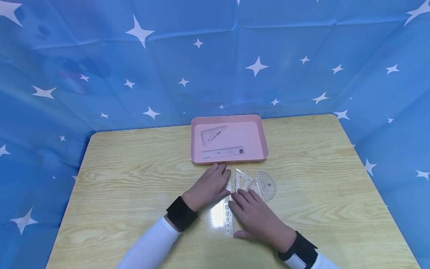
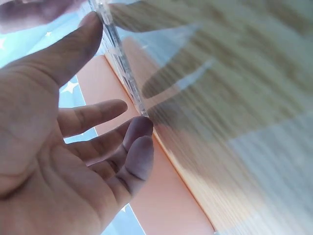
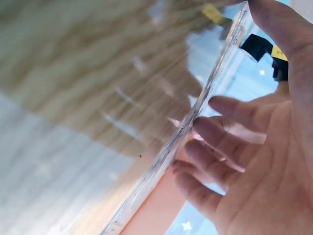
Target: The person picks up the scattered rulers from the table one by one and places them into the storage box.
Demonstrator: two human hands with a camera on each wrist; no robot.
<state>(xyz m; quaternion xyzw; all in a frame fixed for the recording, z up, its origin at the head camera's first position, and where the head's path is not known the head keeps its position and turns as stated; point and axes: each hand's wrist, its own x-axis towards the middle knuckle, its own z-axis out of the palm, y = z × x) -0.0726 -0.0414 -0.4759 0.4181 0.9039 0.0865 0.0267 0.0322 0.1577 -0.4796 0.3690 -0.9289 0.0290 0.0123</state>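
A clear ruler with a row of cut-out holes lies flat on the table, lengthwise between both hands. My left hand is at its left side, with thumb and fingertips touching the edge near the far end; the left wrist view shows the thumb right at that edge. My right hand lies palm down with loosely bent fingers, fingertips at the ruler's right edge. Just beyond those fingers lies a clear set square, partly covered by them. A clear protractor lies to its right.
A pink tray stands at the table's back edge, just beyond the hands. Inside it are a clear set square and a short ruler. A blue star-patterned cloth hangs behind the wooden table.
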